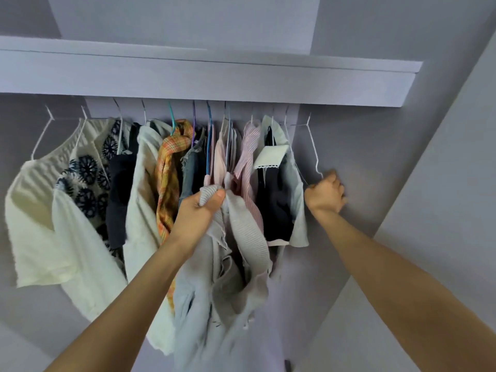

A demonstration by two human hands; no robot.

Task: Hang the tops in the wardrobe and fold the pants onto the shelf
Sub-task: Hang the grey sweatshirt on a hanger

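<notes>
Along the far side of the wardrobe, tops already hang in a crowded row: a cream top [40, 210] at the far left, a white top with dark floral lace [88, 189] next to it, then a plaid orange garment [169, 178], pink striped pieces and a dark top with a white collar [271, 162] toward the right. The left hand [200, 210] is raised in front of the middle of that row, its fingers and thumb clamped on the bunched upper edge of a grey ribbed top [249, 237], which dangles below the fist in loose folds, near the viewer and overlapping the hung clothes behind. Further right, the right hand [326, 193] is curled round the lower end of an empty white wire hanger [312, 146] whose hook reaches up under the shelf [241, 84], just right of the last hung garment. The step in hand looks to be taking that hanger to dress the grey top. To do it well, the person should lift the hook off without dragging the neighbouring hangers, bring it to the left hand, find the neckline and feed each hanger shoulder in evenly.
</notes>
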